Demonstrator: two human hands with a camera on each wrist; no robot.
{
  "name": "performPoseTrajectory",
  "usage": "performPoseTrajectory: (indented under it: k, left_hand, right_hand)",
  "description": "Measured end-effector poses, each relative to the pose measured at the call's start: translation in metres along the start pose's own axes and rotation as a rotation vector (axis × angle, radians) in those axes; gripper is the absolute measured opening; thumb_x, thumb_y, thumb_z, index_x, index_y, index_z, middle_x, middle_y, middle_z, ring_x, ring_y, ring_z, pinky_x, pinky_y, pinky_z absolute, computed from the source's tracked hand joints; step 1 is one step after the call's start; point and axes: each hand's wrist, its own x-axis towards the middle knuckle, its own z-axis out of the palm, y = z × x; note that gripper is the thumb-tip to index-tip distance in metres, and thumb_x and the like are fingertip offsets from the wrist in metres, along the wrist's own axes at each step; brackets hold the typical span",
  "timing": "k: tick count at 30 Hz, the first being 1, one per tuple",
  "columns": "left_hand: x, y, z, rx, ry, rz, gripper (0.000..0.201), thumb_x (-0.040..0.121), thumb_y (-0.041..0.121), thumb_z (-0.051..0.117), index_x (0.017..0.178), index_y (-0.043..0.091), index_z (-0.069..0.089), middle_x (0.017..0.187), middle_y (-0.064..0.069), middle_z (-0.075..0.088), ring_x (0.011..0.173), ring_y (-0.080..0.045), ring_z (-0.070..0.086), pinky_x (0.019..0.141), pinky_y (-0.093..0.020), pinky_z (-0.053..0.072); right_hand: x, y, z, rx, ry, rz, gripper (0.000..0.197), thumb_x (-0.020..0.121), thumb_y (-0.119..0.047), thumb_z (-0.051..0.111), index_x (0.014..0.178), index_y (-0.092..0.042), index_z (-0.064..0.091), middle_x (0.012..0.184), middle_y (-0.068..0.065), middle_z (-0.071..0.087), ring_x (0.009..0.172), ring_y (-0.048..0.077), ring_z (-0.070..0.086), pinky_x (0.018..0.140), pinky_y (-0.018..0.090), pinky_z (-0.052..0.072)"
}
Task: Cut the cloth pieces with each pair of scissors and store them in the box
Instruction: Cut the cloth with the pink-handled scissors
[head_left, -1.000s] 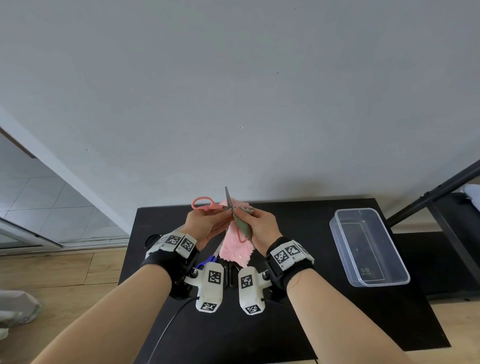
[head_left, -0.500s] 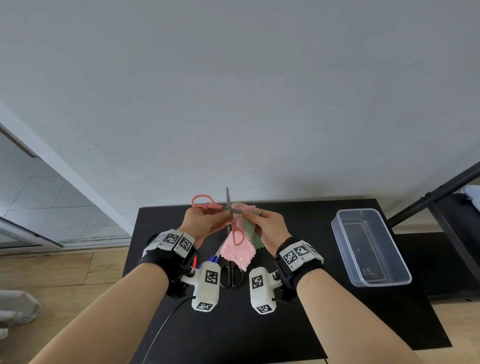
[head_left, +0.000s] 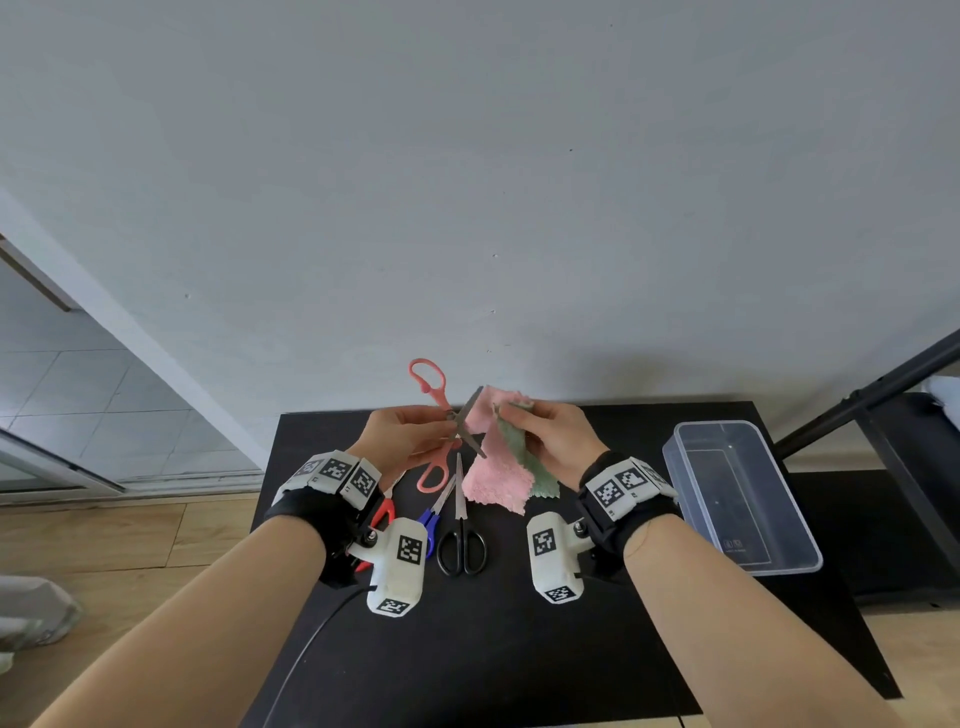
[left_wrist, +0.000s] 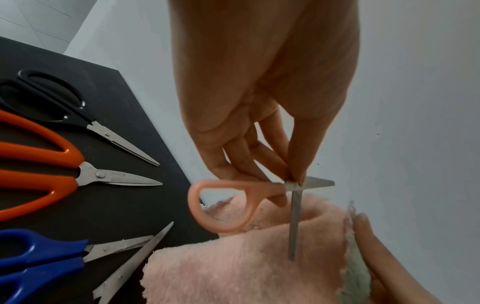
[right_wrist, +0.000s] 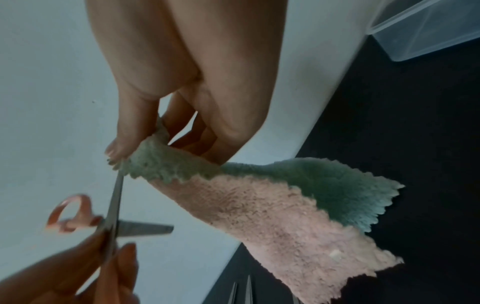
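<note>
My left hand (head_left: 449, 418) pinches the pink scissors (head_left: 436, 395) at the pivot, above the black table (head_left: 519, 649). The blades are spread wide; one handle loop points up, the other hangs down. In the left wrist view the left hand's fingertips (left_wrist: 293, 179) sit on the pivot and one blade crosses the pink and green cloth (left_wrist: 246, 267). My right hand (head_left: 511, 410) pinches the cloth (head_left: 498, 478) by its top corner and it hangs down. In the right wrist view the right hand (right_wrist: 145, 152) grips the green corner of the cloth (right_wrist: 285, 226), and a blade of the pink scissors (right_wrist: 115, 205) reaches up to it.
A clear plastic box (head_left: 743, 493) stands empty at the table's right. On the table below my hands lie black scissors (head_left: 462, 545), blue scissors (head_left: 431, 514) and orange scissors (head_left: 384, 512). A grey wall is right behind the table.
The pink scissors have turned in my left hand: the left handle loop swung upward and the blades now stand wider apart. My right hand has shifted slightly to the right with the cloth.
</note>
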Motion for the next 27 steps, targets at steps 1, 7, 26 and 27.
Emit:
performPoseTrajectory:
  k: [1,7,26,27]
  left_hand:
    - [-0.001,0.0,0.002,0.012,-0.01,0.006,0.015,0.083,-0.005,0.064,0.097,-0.002,0.067,0.088,-0.016,0.071,0.068,-0.019,0.072,0.061,-0.022,0.058]
    - [-0.003,-0.001,0.01,0.019,-0.05,0.047,0.015,0.082,-0.004,0.065,0.097,-0.004,0.067,0.091,-0.019,0.07,0.074,-0.022,0.071,0.071,-0.026,0.059]
    - [-0.003,-0.001,0.02,0.307,0.006,0.045,0.009,0.08,-0.004,0.07,0.088,-0.001,0.069,0.08,-0.015,0.07,0.062,-0.017,0.071,0.061,-0.022,0.059]
    - [-0.003,-0.002,0.021,0.304,0.006,0.047,0.01,0.08,-0.004,0.07,0.089,-0.002,0.069,0.08,-0.015,0.07,0.062,-0.016,0.071,0.06,-0.021,0.058]
  right_hand:
    - [-0.001,0.0,0.004,-0.02,-0.016,0.003,0.009,0.086,0.002,0.061,0.092,0.003,0.068,0.077,0.008,0.07,0.067,0.013,0.068,0.067,0.022,0.056]
    - [-0.001,0.009,0.018,-0.14,-0.043,-0.023,0.012,0.082,-0.001,0.067,0.094,-0.002,0.071,0.093,0.015,0.071,0.084,0.024,0.068,0.087,0.032,0.055]
    - [0.001,0.009,0.017,-0.203,0.159,0.008,0.006,0.082,-0.01,0.072,0.079,-0.005,0.073,0.085,0.018,0.071,0.077,0.026,0.067,0.088,0.044,0.054]
    - [0.002,0.009,0.016,-0.208,0.167,0.012,0.006,0.082,-0.01,0.071,0.079,-0.005,0.073,0.086,0.017,0.071,0.076,0.025,0.068,0.086,0.042,0.055]
